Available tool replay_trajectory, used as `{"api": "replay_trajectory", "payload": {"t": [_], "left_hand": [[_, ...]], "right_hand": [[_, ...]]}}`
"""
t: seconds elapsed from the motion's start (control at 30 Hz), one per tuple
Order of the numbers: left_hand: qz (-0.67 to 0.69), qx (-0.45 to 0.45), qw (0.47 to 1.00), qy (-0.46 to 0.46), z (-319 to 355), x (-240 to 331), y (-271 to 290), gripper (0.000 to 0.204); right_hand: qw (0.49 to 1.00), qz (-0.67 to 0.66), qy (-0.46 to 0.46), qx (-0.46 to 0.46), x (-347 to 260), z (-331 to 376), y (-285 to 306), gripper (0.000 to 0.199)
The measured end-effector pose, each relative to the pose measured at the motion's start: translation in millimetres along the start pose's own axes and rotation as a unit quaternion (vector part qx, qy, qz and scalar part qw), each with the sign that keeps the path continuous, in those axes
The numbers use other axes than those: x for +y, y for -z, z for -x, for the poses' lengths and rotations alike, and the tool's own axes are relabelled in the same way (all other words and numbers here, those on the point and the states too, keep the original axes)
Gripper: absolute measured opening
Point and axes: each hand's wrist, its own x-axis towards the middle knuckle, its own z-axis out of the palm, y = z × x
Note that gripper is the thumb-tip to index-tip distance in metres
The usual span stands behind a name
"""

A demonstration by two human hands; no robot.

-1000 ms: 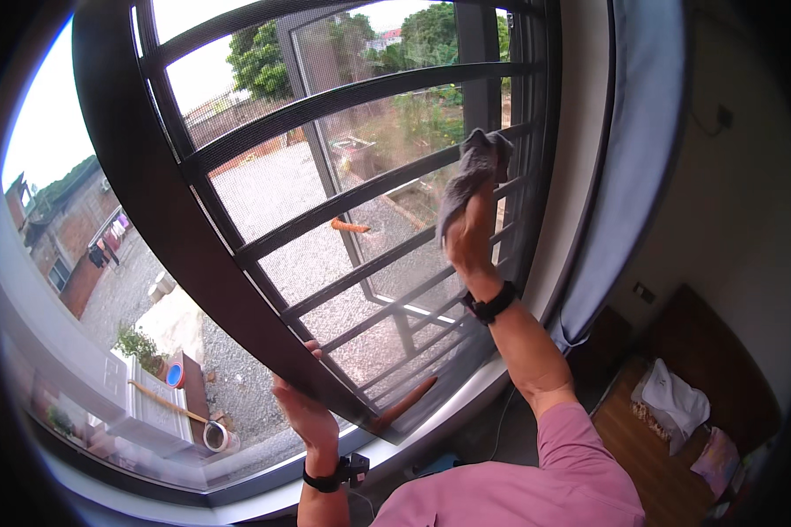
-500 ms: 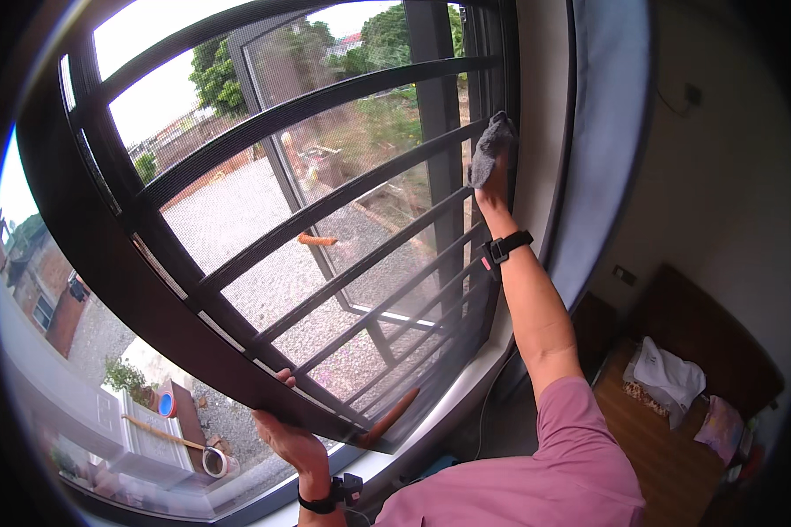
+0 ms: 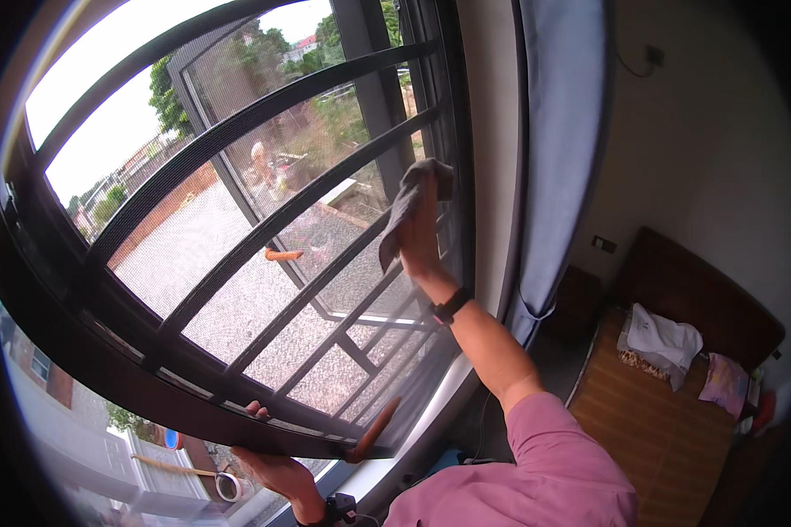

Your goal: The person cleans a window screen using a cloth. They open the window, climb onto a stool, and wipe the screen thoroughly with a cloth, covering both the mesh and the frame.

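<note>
A dark-framed mesh window panel (image 3: 149, 362) with black horizontal bars behind it fills the left and middle of the view. My right hand (image 3: 420, 237), arm stretched out, presses a grey cloth (image 3: 404, 206) flat against the mesh near the panel's right side. Its fingers are partly hidden by the cloth. At the bottom, my left hand (image 3: 275, 472) grips the panel's lower edge, with fingertips showing over the frame's inner side. A reddish-brown handle (image 3: 376, 432) sits on the frame just right of that hand.
Beyond the bars, a glazed sash (image 3: 204, 114) with an orange-brown handle (image 3: 283, 256) stands swung outward over gravel (image 3: 185, 255). To the right hang a grey-blue curtain (image 3: 561, 132) and, lower, a bed (image 3: 650, 448) with white cloth (image 3: 664, 338) and a pillow (image 3: 723, 384).
My right hand has brought the cloth down the mesh, away from the right frame edge. The left hand keeps its hold on the lower edge. The whole view has shifted somewhat.
</note>
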Motion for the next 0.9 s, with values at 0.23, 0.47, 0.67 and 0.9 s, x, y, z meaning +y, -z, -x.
{"api": "replay_trajectory", "payload": {"t": [0.23, 0.47, 0.67, 0.9], "left_hand": [[0.013, 0.022, 1.000, -0.002, -0.1, -2.0, -7.1, 0.069], [-0.017, 0.018, 0.999, -0.031, -0.1, -1.2, -4.2, 0.065], [-0.030, 0.068, 0.997, -0.007, 0.7, -0.5, -20.8, 0.067], [-0.033, 0.077, 0.996, -0.016, -1.4, -3.3, -18.3, 0.068]], "right_hand": [[0.942, -0.215, -0.207, 0.155, 62.6, 1.6, -0.1, 0.060], [0.932, 0.062, 0.242, -0.262, -76.1, 18.5, -0.8, 0.070], [0.999, -0.041, -0.011, -0.005, 59.7, -80.9, 40.3, 0.063], [0.940, -0.040, -0.333, 0.068, 97.9, 74.9, 56.2, 0.051]]}}
